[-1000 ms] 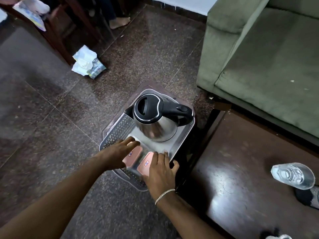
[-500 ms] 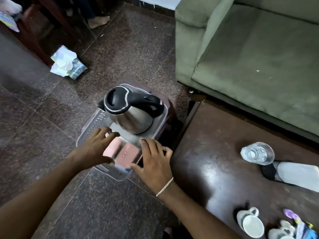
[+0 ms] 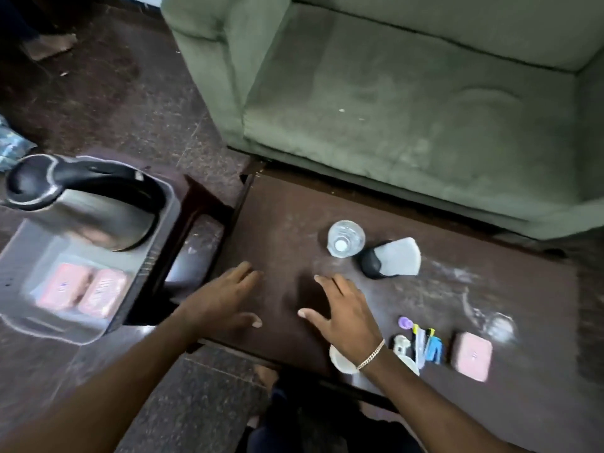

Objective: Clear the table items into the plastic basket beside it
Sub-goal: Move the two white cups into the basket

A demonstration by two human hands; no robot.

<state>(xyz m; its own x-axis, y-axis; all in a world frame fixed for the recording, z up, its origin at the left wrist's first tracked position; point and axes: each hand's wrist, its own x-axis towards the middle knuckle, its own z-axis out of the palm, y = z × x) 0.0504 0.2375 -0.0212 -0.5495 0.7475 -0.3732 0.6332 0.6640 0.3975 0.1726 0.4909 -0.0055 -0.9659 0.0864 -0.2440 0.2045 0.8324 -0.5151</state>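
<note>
The clear plastic basket (image 3: pixel 49 328) sits on the floor at the left, holding a steel kettle (image 3: pixel 81 204) with a black lid and two pink bars (image 3: pixel 81 291) side by side. On the dark wooden table (image 3: pixel 277 223) stand a clear water bottle (image 3: pixel 345 238), a grey and black object (image 3: pixel 390 258), a pink bar (image 3: pixel 472 356), several small coloured items (image 3: pixel 423 344) and a white cup (image 3: pixel 340 361) partly under my wrist. My left hand (image 3: pixel 225 299) and my right hand (image 3: pixel 343 312) hover empty over the table's left part, fingers spread.
A green sofa (image 3: pixel 408 109) stands right behind the table. White powdery smears (image 3: pixel 496 325) mark the table's right side. Speckled dark floor (image 3: pixel 130 109) lies around the basket, with a wrapper (image 3: pixel 13 145) at the far left edge.
Both hands have let go of the two pink bars in the basket and moved right, over the table. The view has swung right with them.
</note>
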